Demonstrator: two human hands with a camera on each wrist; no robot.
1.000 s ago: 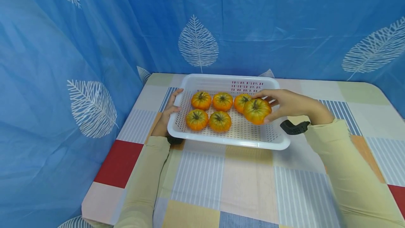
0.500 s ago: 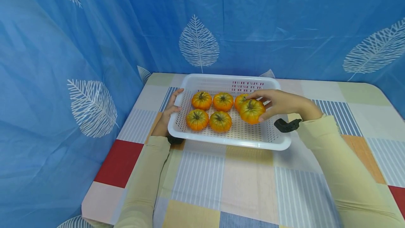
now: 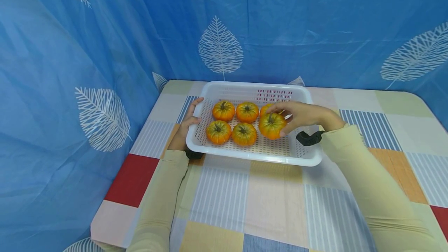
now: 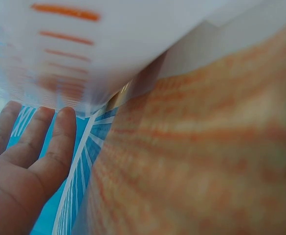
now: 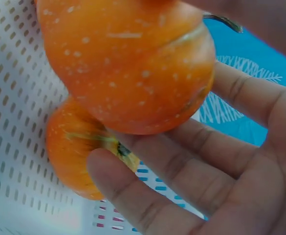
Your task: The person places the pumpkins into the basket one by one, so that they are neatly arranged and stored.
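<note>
A white perforated plastic basket [image 3: 252, 158] contains several small orange pumpkins with green-yellow tops, including a front-left one [image 3: 218, 132] and a front-middle one [image 3: 244, 134]. Over the basket's right half, my right hand [image 3: 297, 116] holds another pumpkin [image 3: 272, 126] between thumb and fingers. That pumpkin partly covers the back-right pumpkin [image 3: 265, 109] in the head view; in the right wrist view the lower pumpkin [image 5: 74, 147] shows beyond my fingers. At the basket's left side is my left hand [image 3: 185, 127], its fingers [image 4: 59, 142] extended against the basket wall [image 4: 103, 54].
The basket stands toward the back of a table with a patchwork cloth [image 3: 273, 205]. Blue curtains [image 3: 168, 30] with white leaf prints hang behind and to the left. A black band [image 3: 309, 138] is on my right wrist.
My right hand has moved left and slightly down with its pumpkin, toward the front-middle pumpkin. The left hand and the basket have stayed in place.
</note>
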